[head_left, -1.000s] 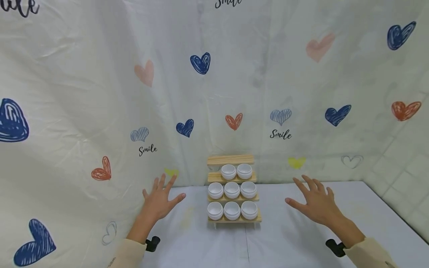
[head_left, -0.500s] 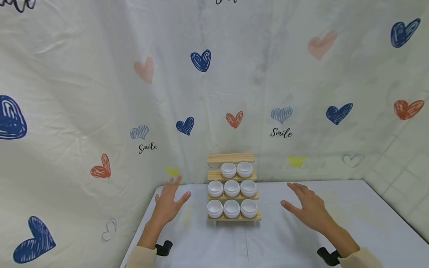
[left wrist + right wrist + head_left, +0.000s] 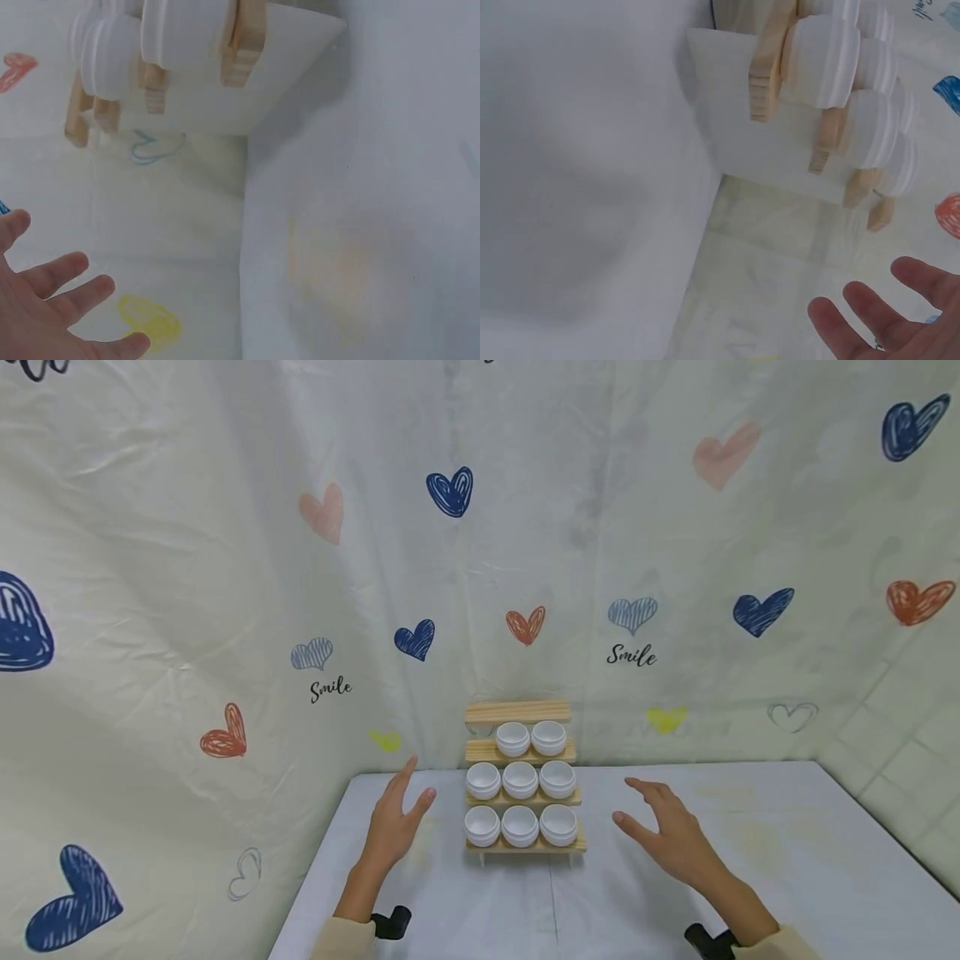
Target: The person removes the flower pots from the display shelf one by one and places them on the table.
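A tiered wooden rack (image 3: 517, 712) stands at the back of the table, with several small white round jars (image 3: 520, 781) on its lower three tiers. The top tier is bare, and the tier below it bears two jars toward its right. My left hand (image 3: 392, 827) hovers to the left of the rack, fingers extended and thumb spread, holding nothing. On the other side my right hand (image 3: 675, 839) is held apart from the rack, its fingers relaxed and nothing in them. In the right wrist view the jars (image 3: 821, 60) show from the side, above the fingers (image 3: 866, 307).
The table (image 3: 622, 910) has a white cover with a crease down its middle. Behind it hangs a pale curtain (image 3: 375, 568) printed with hearts and "Smile". A tiled wall (image 3: 911, 752) is at the right.
Both hands have moved inward toward the rack, the left one rightward and the right one leftward and slightly down. Their fingers are less spread. The jars and rack have not moved.
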